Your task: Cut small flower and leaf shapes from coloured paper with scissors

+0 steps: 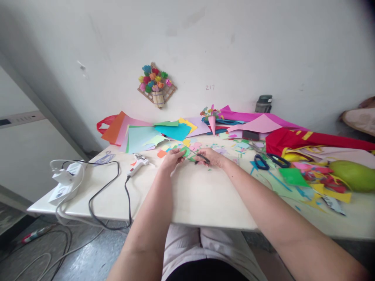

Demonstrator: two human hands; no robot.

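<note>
Head view, left hand: my left hand [175, 157] is closed on a small piece of green paper [184, 151], pinched at the fingertips over the far half of the bench [205, 195].
Green paper: at the right edge of my left hand, so it lies to the left of my right hand and slightly to its far side.
Right hand: my right hand [213, 157] is wrapped round the dark handles of a pair of scissors [204, 158].
Scissors' long axis: slanted, handles near and right, blades far and left, leading from my right hand towards the green paper.
Blades against paper: this is the relation I judge everything hangs on; the tips are small and soft here, so I can't fairly say whether they touch the paper or only pass beside it.
Nearer hand: the left is on the paper itself; the right reaches it only through the blades.
Paper scraps [222, 149]: scattered beyond and around both hands.
Glue gun [137, 165]: on the bench, left of my left hand and apart from it.
Blue-handled scissors [261, 162]: lying to the right, beyond my right forearm, with neither hand on them.
</note>
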